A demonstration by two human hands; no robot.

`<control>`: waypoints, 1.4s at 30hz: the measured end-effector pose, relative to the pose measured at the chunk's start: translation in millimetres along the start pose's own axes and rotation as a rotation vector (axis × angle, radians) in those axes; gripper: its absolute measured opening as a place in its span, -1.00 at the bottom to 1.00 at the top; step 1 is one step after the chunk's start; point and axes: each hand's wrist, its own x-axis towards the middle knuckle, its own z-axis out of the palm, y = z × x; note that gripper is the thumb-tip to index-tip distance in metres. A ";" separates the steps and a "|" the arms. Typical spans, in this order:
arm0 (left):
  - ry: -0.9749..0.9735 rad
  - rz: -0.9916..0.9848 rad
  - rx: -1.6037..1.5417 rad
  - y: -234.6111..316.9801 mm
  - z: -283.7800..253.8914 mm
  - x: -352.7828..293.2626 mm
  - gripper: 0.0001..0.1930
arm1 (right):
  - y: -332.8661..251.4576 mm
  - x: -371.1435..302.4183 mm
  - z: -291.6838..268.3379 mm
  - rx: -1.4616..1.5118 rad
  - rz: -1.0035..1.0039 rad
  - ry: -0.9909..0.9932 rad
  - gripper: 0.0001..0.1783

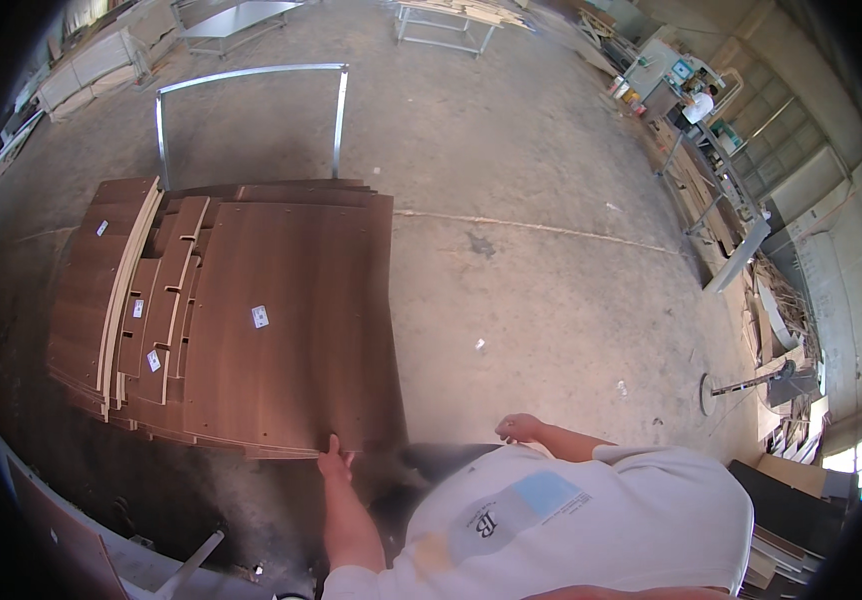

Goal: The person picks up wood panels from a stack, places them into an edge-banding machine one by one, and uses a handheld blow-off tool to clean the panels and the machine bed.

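A large brown wood-grain panel (291, 320) lies on top of a stack at my left, with a small white label on it. At its near edge is my left hand (336, 462), thumb over the top face and fingers bent at the rim, closed on the panel. My right hand (521, 429) hangs above the floor to the right of the stack, its fingers curled in. Whether anything is inside that hand is hidden. Beside the large panel lie narrower notched brown boards (169, 300) and another labelled brown panel (101, 270).
A metal frame bar (251, 72) rises behind the stack. Metal tables (241, 20) stand farther off. Along the right run a long workbench (701, 190), a person (697, 105) and piled scraps (786, 310). Grey metal equipment (151, 565) sits at the near left.
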 end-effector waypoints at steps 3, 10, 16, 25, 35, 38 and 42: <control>-0.052 0.041 -0.051 -17.2 -15.3 -18.1 -0.47 | -12.1 -2.9 4.8 -0.063 0.031 -0.041 -0.58; -0.045 -0.047 -0.173 -76.3 -77.8 -53.9 -0.58 | -6.9 0.1 2.8 -0.394 -0.158 0.003 -0.51; 0.168 -0.080 -0.480 -55.5 -63.0 -86.9 -0.36 | -24.2 20.2 -11.0 -0.139 0.055 -0.102 -0.60; 0.428 0.300 -0.304 -7.9 -89.0 -185.4 -0.50 | -137.7 132.8 11.5 0.313 -0.074 -0.182 -0.58; 0.931 0.243 -0.358 -40.3 -133.6 -322.0 -0.61 | -266.4 98.1 132.2 0.911 0.274 -0.078 -0.25; 1.006 0.290 -0.461 -59.8 -145.6 -344.7 -0.59 | -241.7 105.1 165.8 1.074 0.208 -0.097 -0.19; 1.180 0.251 -0.427 -118.3 -167.5 -356.6 -0.59 | -251.7 72.8 191.4 0.717 0.237 -0.092 -0.23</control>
